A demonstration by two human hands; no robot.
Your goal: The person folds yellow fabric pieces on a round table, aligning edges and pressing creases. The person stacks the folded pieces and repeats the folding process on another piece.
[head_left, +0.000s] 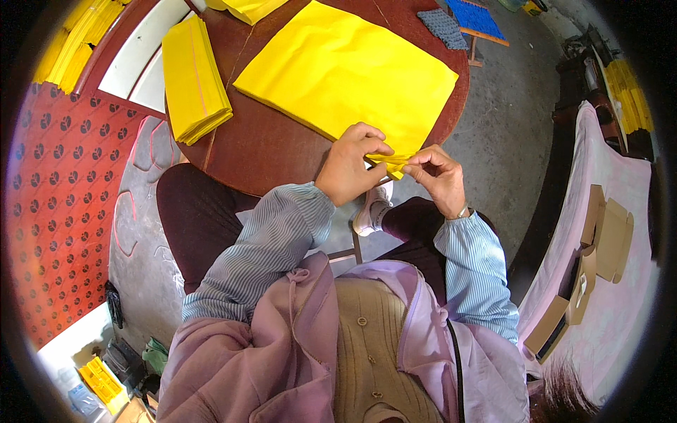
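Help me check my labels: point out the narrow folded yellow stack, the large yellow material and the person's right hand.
Narrow folded yellow stack (194, 80): head view, middle of its top face.
Large yellow material (350, 79): head view, middle of its broad upper surface.
Right hand (443, 182): head view, back of the hand.

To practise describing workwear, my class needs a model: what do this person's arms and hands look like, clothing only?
The left hand and right hand are ungloved. Both forearms wear loose, blue-and-white striped oversleeves, gathered at the wrists, with a pinkish-lilac jacket above. A small band shows at the right wrist; its type is unclear.
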